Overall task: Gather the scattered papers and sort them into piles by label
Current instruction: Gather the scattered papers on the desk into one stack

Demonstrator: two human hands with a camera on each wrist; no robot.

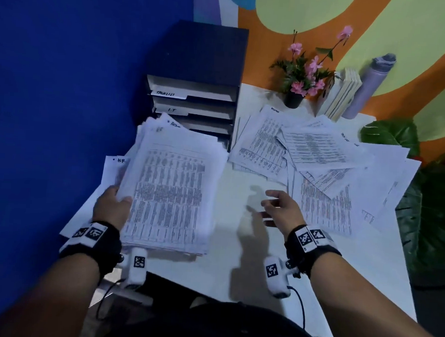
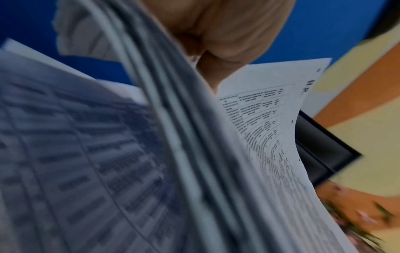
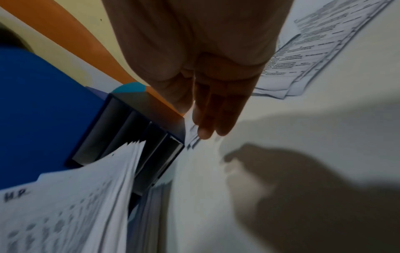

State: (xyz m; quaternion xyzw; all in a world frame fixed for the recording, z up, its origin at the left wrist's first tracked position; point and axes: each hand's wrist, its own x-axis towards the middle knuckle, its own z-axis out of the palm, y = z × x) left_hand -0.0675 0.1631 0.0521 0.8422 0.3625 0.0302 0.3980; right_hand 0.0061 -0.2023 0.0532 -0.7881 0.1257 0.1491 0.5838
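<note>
My left hand (image 1: 114,204) grips a thick stack of printed papers (image 1: 168,191) by its left edge and holds it above the table's left side; the thumb lies on the top sheet. In the left wrist view the stack (image 2: 173,154) fills the frame, fanned, with a sheet marked "HR" (image 2: 270,106). A single sheet labelled "HR" (image 1: 114,165) lies under the stack. Scattered papers (image 1: 314,157) cover the right half of the white table (image 1: 238,246). My right hand (image 1: 276,207) hovers over bare table, fingers (image 3: 214,119) straight and empty.
A dark file organiser (image 1: 194,89) with labelled trays stands at the back left against the blue wall. A pot of pink flowers (image 1: 298,79), upright books (image 1: 341,94) and a grey roll (image 1: 370,86) stand at the back right. Large green leaves (image 1: 420,204) overhang the right edge.
</note>
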